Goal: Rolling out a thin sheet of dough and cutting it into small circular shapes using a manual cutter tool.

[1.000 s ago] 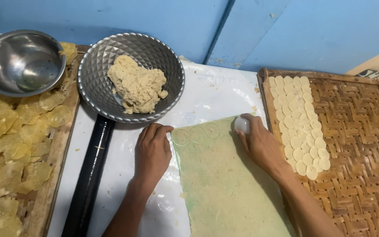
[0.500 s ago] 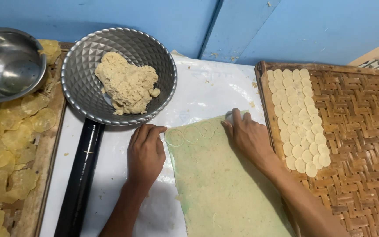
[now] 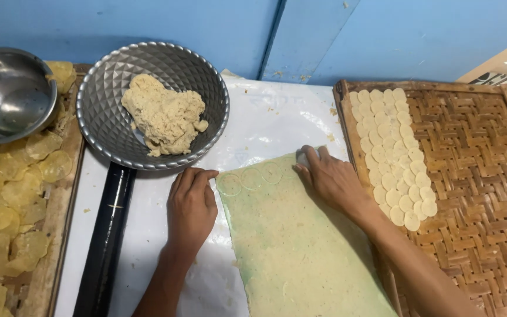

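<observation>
The right hand (image 3: 333, 179) presses a small round cutter (image 3: 303, 157), fingers curled over it, into the far corner of the rolled dough sheet (image 3: 294, 246), beside three circles already marked along that edge. The left hand (image 3: 192, 205) lies flat and open, holding nothing, on the white plastic sheet (image 3: 265, 117) at the dough's left edge, near the black rolling pin (image 3: 104, 240).

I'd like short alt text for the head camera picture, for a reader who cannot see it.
Two bare hands work a flat sheet of rolled dough: the right hand presses a small round cutter at its top edge beside three cut circles, and the left hand rests flat by its corner. A woven tray holds rows of cut discs.
</observation>
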